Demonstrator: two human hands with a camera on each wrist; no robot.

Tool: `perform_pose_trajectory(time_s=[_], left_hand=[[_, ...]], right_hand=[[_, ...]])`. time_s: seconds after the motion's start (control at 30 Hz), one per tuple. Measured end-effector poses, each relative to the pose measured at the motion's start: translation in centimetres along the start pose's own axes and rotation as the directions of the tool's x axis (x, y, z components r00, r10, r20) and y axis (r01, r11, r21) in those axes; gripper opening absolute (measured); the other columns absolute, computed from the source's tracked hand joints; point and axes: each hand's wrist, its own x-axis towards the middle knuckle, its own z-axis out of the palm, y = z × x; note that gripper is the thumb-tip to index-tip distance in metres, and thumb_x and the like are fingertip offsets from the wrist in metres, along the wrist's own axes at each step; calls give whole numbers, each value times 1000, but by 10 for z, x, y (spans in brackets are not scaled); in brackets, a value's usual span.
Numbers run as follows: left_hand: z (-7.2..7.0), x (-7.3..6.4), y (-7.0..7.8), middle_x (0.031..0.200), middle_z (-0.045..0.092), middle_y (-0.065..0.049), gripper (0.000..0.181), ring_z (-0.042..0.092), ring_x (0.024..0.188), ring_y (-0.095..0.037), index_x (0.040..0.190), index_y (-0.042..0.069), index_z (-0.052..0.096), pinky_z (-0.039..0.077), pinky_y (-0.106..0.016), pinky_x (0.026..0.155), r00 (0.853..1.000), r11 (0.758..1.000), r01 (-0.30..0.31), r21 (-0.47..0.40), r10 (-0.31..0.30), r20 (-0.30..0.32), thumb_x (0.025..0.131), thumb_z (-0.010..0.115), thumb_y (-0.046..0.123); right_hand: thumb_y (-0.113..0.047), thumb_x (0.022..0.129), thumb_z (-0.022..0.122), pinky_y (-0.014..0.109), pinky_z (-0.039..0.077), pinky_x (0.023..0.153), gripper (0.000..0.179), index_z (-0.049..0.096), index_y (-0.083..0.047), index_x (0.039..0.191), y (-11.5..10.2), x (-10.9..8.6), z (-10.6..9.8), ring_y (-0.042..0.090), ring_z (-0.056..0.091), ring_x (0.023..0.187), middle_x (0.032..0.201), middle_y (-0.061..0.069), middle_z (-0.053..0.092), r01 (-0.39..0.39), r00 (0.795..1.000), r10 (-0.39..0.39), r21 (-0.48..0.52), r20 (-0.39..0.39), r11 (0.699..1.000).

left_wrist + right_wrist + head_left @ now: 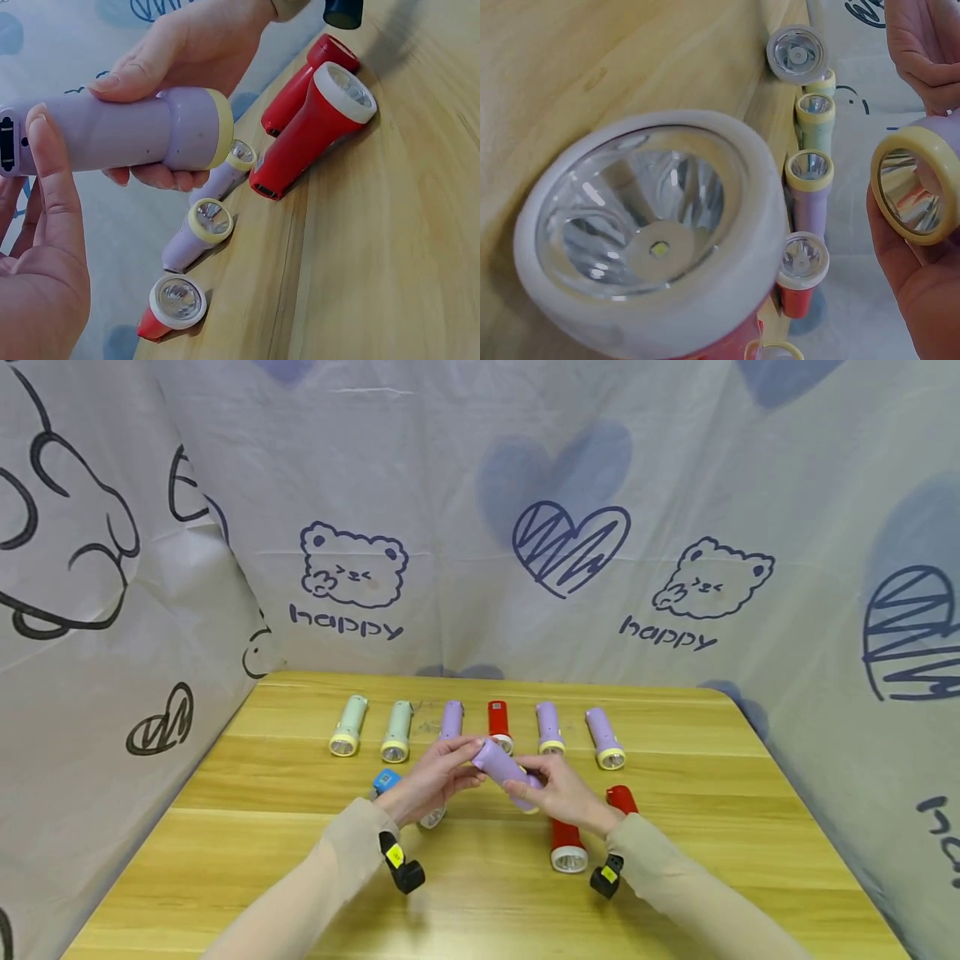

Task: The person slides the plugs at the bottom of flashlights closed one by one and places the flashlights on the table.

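Observation:
Both hands hold a purple flashlight [501, 764] with a pale yellow rim, raised over the table. My left hand [435, 781] has its thumb and fingers about the tail end, the thumb lying along the side in the left wrist view. Around the body near the head, my right hand [561, 792] grips it, thumb on one side and fingertips beneath. The flashlight slants, tail up to the left. Its lens [911, 191] shows unlit in the right wrist view, and a dark slot [7, 142] marks the tail end.
Along the back lie two mint flashlights [396, 732], several purple ones [603, 739] and a red one [498, 720]. A blue flashlight [387, 781] is partly behind the left hand. Two red flashlights [567, 843] lie by the right forearm. A patterned cloth [465, 527] hangs behind the table.

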Motion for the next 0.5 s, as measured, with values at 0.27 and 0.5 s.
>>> perform_pose_trajectory(time_s=[0.27,0.5], left_hand=[[-4,0,4,99,69,5,41,69,79,-3,139,-3,54,58,-14,75,1000,994,-18,103,17,9,108,49,22],[-7,1,5,97,70,5,43,69,80,-3,139,-6,53,58,-15,75,1000,990,-2,144,1,4,107,49,23]], right_hand=[[-26,99,65,21,52,67,22,70,-9,113,-1,2,0,7,59,74,96,5,72,24,999,-22,-71,38,997],[-27,99,66,22,56,73,25,68,-9,115,-3,4,2,7,63,81,102,6,73,13,999,-8,-103,50,995]])
